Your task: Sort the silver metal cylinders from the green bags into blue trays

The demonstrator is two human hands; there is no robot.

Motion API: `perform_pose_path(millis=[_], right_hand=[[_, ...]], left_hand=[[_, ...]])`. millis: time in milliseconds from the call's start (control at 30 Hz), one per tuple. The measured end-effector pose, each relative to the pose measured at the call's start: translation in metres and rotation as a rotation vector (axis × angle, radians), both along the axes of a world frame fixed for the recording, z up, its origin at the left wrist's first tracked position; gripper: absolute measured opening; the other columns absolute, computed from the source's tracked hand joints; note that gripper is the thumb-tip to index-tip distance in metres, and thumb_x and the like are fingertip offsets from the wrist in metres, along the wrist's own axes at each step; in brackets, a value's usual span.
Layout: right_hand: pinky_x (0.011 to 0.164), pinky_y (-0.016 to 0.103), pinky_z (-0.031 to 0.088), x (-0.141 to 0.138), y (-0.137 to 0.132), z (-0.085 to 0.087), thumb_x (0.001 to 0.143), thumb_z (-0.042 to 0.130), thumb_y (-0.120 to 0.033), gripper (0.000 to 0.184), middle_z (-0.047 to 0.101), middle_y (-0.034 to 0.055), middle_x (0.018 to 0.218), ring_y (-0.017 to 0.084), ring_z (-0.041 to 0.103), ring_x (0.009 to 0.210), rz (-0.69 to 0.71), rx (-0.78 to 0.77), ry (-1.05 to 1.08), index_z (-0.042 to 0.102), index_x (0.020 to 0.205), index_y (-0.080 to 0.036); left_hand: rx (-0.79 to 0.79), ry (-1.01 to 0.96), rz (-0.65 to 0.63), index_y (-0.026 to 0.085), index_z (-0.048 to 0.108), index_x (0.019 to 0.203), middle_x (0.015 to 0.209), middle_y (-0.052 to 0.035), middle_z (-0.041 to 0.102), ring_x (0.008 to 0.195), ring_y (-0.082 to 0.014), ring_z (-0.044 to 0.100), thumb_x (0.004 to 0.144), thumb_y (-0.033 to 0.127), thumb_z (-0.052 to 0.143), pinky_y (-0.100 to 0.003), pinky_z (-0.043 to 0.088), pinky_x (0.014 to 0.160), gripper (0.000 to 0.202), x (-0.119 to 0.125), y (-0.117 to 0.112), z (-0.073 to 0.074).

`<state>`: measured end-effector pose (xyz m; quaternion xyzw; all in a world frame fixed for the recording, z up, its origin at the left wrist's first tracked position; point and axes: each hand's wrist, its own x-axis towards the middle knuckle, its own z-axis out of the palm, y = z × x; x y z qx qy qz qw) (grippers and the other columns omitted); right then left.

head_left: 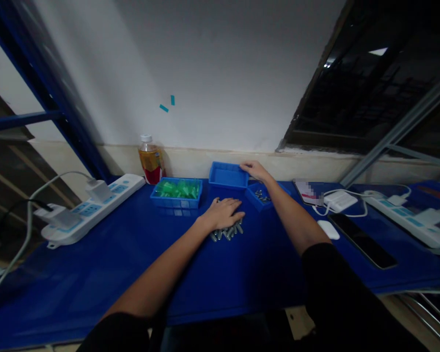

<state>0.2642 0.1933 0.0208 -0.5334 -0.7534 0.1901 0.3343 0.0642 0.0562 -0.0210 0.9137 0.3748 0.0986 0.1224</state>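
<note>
My left hand (224, 213) lies flat with its fingers spread over a pile of small grey metal cylinders (227, 232) on the blue table. At the back, my right hand (254, 169) grips the right rim of a shallow blue bin (227, 176), which has nothing visible in it. Under my right forearm sits a second blue bin (256, 201) with small metal parts inside, partly hidden by the arm. Left of my left hand stands a blue bin (176, 201) filled with green translucent plastic pieces (178, 188).
A bottle of amber drink (151, 161) stands by the wall. White power strips (95, 210) with plugged-in chargers lie at both sides. A black phone (363, 240), a white case (328, 230) and a white power adapter (339, 200) with cable are on the right.
</note>
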Motion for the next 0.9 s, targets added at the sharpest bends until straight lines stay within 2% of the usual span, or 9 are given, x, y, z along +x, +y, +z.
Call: perform_pose_path(millis=[200,267,333,433,500,600,667,733,900], right_hand=[[0.075,0.024,0.046,-0.019,0.01,-0.008,0.079,0.06,-0.024,0.018,0.073,0.0021,0.084,0.016,0.063,0.077,0.096,-0.122,-0.125,0.073,0.082,-0.013],[0.076,0.025,0.046,-0.017,0.007,-0.004,0.075,0.064,-0.025,0.014,0.073,0.0021,0.079,0.018,0.063,0.076,0.094,-0.151,-0.165,0.073,0.076,-0.014],[0.084,0.028,0.044,-0.003,-0.001,0.002,0.075,0.065,-0.028,0.018,0.072,0.0058,0.089,0.021,0.062,0.087,0.054,-0.141,-0.181,0.073,0.083,-0.015],[0.097,0.037,0.036,0.038,-0.026,0.004,0.078,0.061,-0.037,0.034,0.063,0.014,0.114,0.028,0.051,0.113,-0.136,-0.061,-0.175,0.068,0.103,-0.014],[0.097,0.043,0.035,0.07,-0.047,0.0,0.072,0.066,-0.04,0.043,0.058,0.0164,0.12,0.032,0.045,0.119,-0.45,0.022,-0.171,0.064,0.106,-0.015],[0.084,0.04,0.042,0.103,-0.077,-0.016,0.063,0.072,-0.03,0.037,0.062,0.0162,0.102,0.032,0.054,0.102,-0.649,-0.157,-0.026,0.062,0.094,-0.013],[0.068,0.033,0.045,0.111,-0.095,-0.026,0.065,0.065,-0.024,0.021,0.063,0.0084,0.078,0.024,0.059,0.077,-0.644,-0.245,0.053,0.06,0.083,-0.015],[0.054,0.026,0.042,0.111,-0.111,-0.033,0.066,0.058,-0.02,0.011,0.056,0.0002,0.061,0.017,0.055,0.058,-0.629,-0.27,0.127,0.055,0.077,-0.018],[0.041,0.022,0.031,0.1,-0.151,-0.022,0.06,0.05,-0.015,0.015,0.043,-0.0053,0.054,0.011,0.042,0.046,-0.66,-0.203,0.294,0.043,0.072,-0.021]], left_hand=[[-0.013,0.002,-0.078,0.027,0.038,0.138,0.143,-0.0077,0.042,0.133,-0.0264,0.035,0.094,0.055,0.025,-0.053,0.025,0.106,0.054,-0.009,-0.011,0.0],[-0.019,0.004,-0.102,0.028,0.037,0.139,0.145,-0.0073,0.04,0.134,-0.0267,0.034,0.093,0.057,0.023,-0.052,0.024,0.106,0.056,-0.013,-0.016,0.0],[-0.021,0.01,-0.102,0.028,0.036,0.14,0.146,-0.0075,0.038,0.135,-0.0269,0.033,0.093,0.058,0.022,-0.051,0.024,0.106,0.057,-0.017,-0.021,0.0],[-0.013,0.007,-0.079,0.027,0.037,0.14,0.146,-0.0081,0.038,0.134,-0.0272,0.033,0.094,0.058,0.02,-0.05,0.025,0.106,0.058,-0.02,-0.025,-0.001],[-0.007,0.004,-0.068,0.027,0.036,0.141,0.146,-0.0083,0.038,0.135,-0.0276,0.033,0.094,0.058,0.019,-0.052,0.024,0.106,0.058,-0.019,-0.026,-0.002],[0.008,0.01,-0.041,0.029,0.034,0.142,0.148,-0.0083,0.034,0.136,-0.0302,0.029,0.093,0.059,0.021,-0.056,0.021,0.106,0.059,-0.014,-0.025,-0.006],[0.014,0.022,0.01,0.031,0.035,0.142,0.149,-0.0082,0.032,0.137,-0.0325,0.026,0.091,0.061,0.024,-0.059,0.018,0.106,0.059,-0.009,-0.026,-0.008],[0.014,0.031,0.09,0.032,0.036,0.141,0.149,-0.0089,0.032,0.138,-0.0343,0.022,0.09,0.063,0.027,-0.061,0.017,0.106,0.061,-0.007,-0.027,-0.009],[-0.001,-0.013,0.254,0.028,0.039,0.14,0.148,-0.0095,0.035,0.138,-0.0351,0.023,0.091,0.057,0.03,-0.062,0.017,0.106,0.057,-0.019,-0.029,-0.006]])
